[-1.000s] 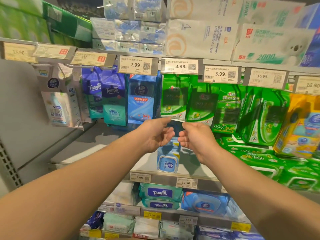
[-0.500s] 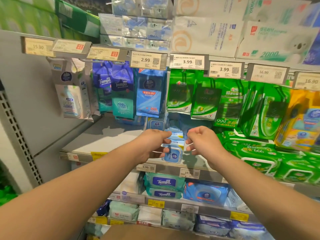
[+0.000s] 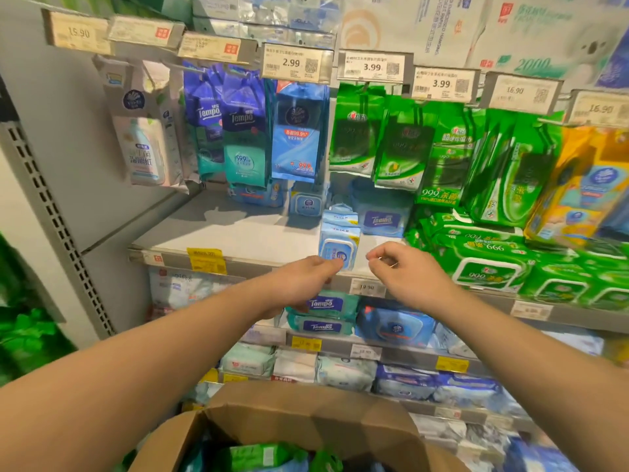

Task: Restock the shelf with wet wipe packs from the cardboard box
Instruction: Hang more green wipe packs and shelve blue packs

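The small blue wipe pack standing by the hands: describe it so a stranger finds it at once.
Find the grey shelf under the hanging packs. Near its front edge, just beyond the left hand, stands the small blue wipe pack. It stands alone and upright, unlike the flat green packs to its right.

I see a small blue-and-white wipe pack (image 3: 339, 238) standing upright at the front edge of the grey shelf (image 3: 238, 233), just beyond and between my hands, nearest my left fingertips; I cannot tell whether they touch it. The open cardboard box (image 3: 306, 417) sits below my forearms, closer to me, with green packs (image 3: 258, 456) lying inside it.
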